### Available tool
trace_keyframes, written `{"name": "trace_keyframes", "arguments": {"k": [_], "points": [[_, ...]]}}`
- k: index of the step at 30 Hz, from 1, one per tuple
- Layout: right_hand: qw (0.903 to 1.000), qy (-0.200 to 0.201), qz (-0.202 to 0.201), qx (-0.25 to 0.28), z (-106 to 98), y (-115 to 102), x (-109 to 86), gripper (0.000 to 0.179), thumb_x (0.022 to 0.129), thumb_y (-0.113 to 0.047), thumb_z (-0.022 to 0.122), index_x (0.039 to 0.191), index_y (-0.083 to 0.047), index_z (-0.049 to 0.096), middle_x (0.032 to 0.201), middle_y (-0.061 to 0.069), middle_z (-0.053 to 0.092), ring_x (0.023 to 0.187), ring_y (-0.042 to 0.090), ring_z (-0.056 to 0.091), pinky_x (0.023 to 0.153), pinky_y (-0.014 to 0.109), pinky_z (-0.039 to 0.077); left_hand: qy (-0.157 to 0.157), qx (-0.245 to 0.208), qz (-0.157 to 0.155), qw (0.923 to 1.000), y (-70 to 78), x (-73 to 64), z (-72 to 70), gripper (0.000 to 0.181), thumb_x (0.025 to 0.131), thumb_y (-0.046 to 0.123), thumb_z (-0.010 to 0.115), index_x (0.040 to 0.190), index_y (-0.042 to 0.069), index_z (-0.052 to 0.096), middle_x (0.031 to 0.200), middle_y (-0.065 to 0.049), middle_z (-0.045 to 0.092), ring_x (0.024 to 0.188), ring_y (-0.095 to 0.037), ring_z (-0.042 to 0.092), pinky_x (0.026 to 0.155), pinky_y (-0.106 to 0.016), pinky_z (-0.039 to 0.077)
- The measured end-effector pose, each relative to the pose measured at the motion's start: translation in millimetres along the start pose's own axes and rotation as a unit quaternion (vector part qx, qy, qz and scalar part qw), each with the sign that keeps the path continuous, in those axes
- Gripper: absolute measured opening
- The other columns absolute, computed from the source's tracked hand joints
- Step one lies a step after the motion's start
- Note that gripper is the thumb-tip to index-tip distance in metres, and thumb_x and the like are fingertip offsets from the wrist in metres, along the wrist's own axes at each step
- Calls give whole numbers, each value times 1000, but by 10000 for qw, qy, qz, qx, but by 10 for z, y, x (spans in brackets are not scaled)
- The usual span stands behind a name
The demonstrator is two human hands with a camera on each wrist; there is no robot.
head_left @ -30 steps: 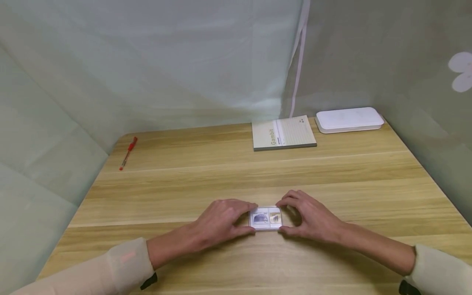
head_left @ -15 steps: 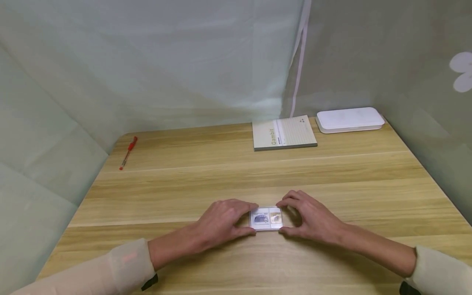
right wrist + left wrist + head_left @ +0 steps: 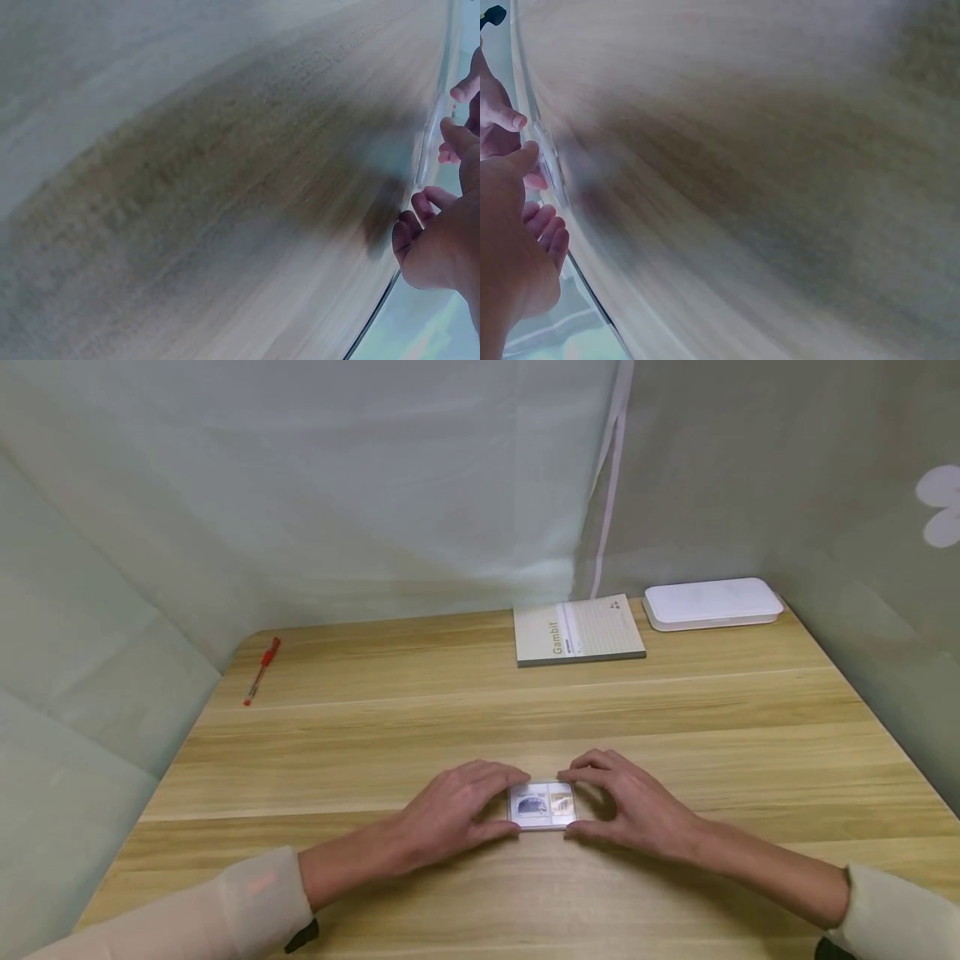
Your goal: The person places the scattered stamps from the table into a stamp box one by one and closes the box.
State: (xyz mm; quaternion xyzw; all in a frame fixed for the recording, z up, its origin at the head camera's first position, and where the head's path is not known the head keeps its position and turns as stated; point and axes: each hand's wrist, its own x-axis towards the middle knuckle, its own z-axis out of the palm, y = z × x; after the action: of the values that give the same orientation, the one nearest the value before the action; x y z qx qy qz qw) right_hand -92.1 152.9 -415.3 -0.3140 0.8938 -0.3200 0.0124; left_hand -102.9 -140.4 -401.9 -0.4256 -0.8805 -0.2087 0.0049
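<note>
A small flat clear-edged case (image 3: 533, 806) lies on the wooden table near its front middle. It shows a purple-blue picture on its left part and a gold square on its right. My left hand (image 3: 459, 806) holds its left end, thumb at the near corner and forefinger at the far corner. The right hand (image 3: 637, 802) grips the other end in the same manner. In the left wrist view the case (image 3: 549, 161) appears edge-on beside the left hand (image 3: 517, 232). The right wrist view shows the right hand (image 3: 442, 232) at the case, mostly from the side.
At the back of the wooden table (image 3: 375, 727) lies a notepad (image 3: 579, 631) marked "Gambit". A white lidded box (image 3: 712, 604) stands to its right. Far left lies a red pen (image 3: 262, 672). Pale curtains (image 3: 337, 485) hang behind and at both sides.
Both forefingers have shifted slightly inward along the far edge of the case. The case stays almost where it was, flat on the table.
</note>
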Motion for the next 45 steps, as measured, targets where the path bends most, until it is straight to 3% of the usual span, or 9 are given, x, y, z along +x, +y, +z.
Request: {"name": "trace_keyframes", "arguments": {"k": [9, 22, 36, 45], "points": [[9997, 150, -119, -168, 24, 16, 5, 56, 83, -34, 93, 131, -10, 75, 125, -3, 67, 117, 17, 62, 103, 49, 56, -123, -79, -141, 9998, 6, 2, 29, 54, 94, 37, 83, 138, 11, 67, 135, -4, 71, 126, -19, 66, 108, -39, 54], [9994, 137, -172, -266, 31, 17, 13, 56, 83, -34, 93, 129, -9, 76, 123, -3, 68, 114, 17, 63, 100, 47, 57, -50, -134, -225, 9996, 1, 14, 63, 55, 91, 37, 85, 136, 11, 68, 134, -3, 72, 126, -18, 66, 108, -38, 54], [9958, 218, -362, -809, 54, -3, 6, 57, 83, -39, 93, 129, -9, 76, 122, -2, 69, 109, 17, 63, 92, 44, 58, -153, 227, -238, 9993, 2, 45, 30, 56, 90, 44, 85, 135, 15, 69, 132, -1, 73, 123, -18, 68, 103, -39, 58], [9989, 211, -137, -402, 62, -1, 9, 58, 81, -34, 95, 130, -11, 74, 127, -4, 68, 116, 16, 62, 102, 45, 56, -214, 116, -312, 9992, 19, 37, 45, 57, 91, 41, 85, 138, 14, 66, 137, -2, 69, 129, -19, 64, 109, -39, 53]]}}
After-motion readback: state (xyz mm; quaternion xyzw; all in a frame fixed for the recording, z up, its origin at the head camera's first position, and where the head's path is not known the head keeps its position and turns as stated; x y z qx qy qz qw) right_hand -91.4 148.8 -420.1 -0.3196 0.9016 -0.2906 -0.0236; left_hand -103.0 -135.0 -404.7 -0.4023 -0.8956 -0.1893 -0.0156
